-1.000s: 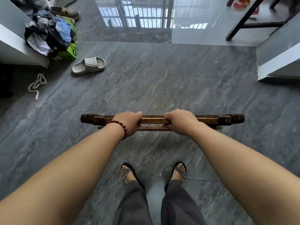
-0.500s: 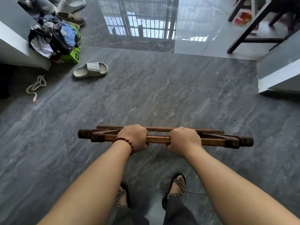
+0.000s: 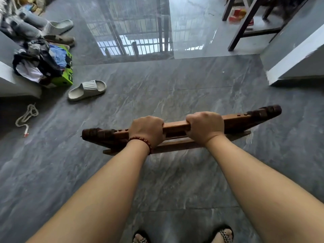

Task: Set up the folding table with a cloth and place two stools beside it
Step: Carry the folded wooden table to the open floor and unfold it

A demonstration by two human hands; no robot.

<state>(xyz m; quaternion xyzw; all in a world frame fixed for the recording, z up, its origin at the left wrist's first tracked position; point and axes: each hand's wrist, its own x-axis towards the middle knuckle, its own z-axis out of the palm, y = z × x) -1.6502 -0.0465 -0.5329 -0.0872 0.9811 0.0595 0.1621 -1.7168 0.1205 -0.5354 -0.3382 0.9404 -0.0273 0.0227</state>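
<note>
The folded wooden frame [image 3: 177, 127] is coloured reddish brown, darker at its ends. Beneath it the floor [image 3: 175, 88] is veined grey. Left of the frame, a pale grey slipper [image 3: 87, 89] and a bright green, black-lettered box [image 3: 67, 78] are seen.

slipper [image 3: 87, 89] left-front of folded frame [image 3: 177, 127] | box [image 3: 67, 79] behind slipper | cord [image 3: 26, 118] left of slipper

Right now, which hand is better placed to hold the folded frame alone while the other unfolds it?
Probably the right hand: its grip sits nearer the middle of the frame than that of the left hand, so the frame should balance better.
</note>
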